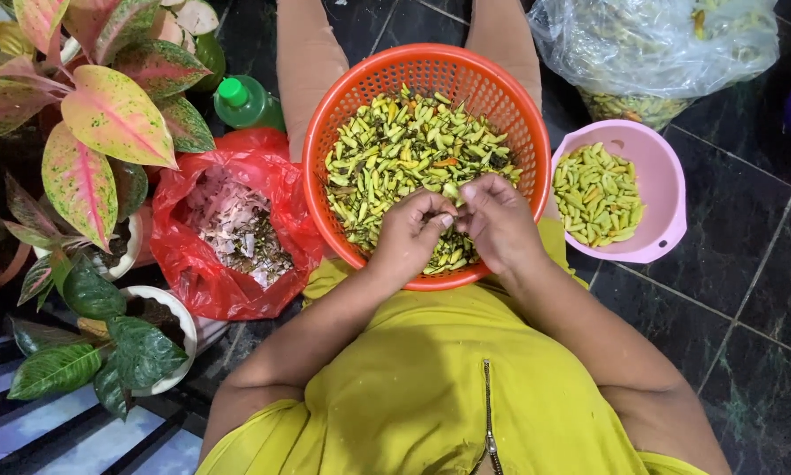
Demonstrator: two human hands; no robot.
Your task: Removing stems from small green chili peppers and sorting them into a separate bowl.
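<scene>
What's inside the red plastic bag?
The red plastic bag lies open on the floor. Inside is a heap of pale and dark scraps, like peelings and stems. Whatever lies under that heap, and the bag's bottom, is covered.

red bag of scraps [237, 230] | green bottle [246, 103] | potted plants [87, 132] | clear sack [651, 48]

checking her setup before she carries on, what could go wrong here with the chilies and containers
The orange basket, heaped with green chilies, seems to rest on her legs, so it may tip. Both the left hand and right hand touch chilies bare, so skin may burn. The open red bag of scraps could spill.
</scene>
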